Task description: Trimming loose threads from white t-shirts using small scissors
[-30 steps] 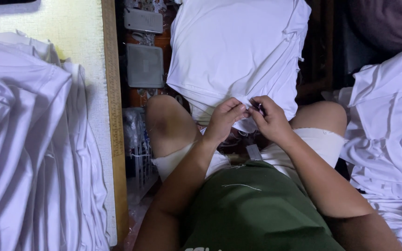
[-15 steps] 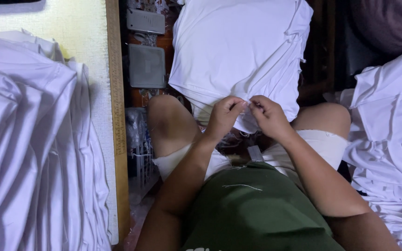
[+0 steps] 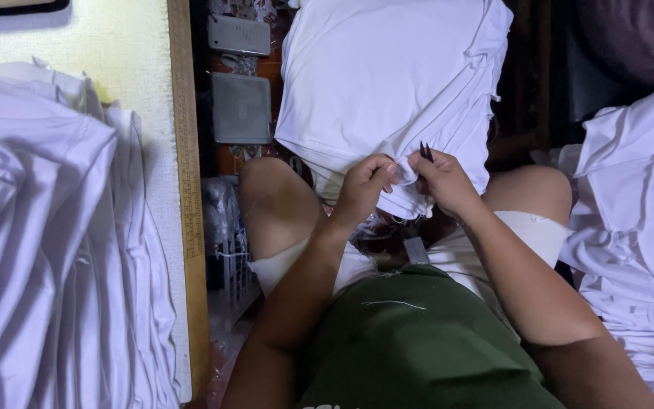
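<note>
Seated with a white garment (image 3: pixel 387 83) draped over my knees, I pinch its near edge in my left hand (image 3: pixel 363 185), fingers closed tight on the cloth. My right hand (image 3: pixel 442 180) is clamped on small dark snips (image 3: pixel 425 151), tips poking up just beside the pinched fold. The trimming looks to be mid-way on this piece: loose threads (image 3: pixel 393 304) lie on my green shirt (image 3: pixel 418 348). White garments sit heaped on the table (image 3: pixel 145 113) at my left (image 3: pixel 47 250) and piled at my right (image 3: pixel 637 220); which pile is finished I cannot tell.
</note>
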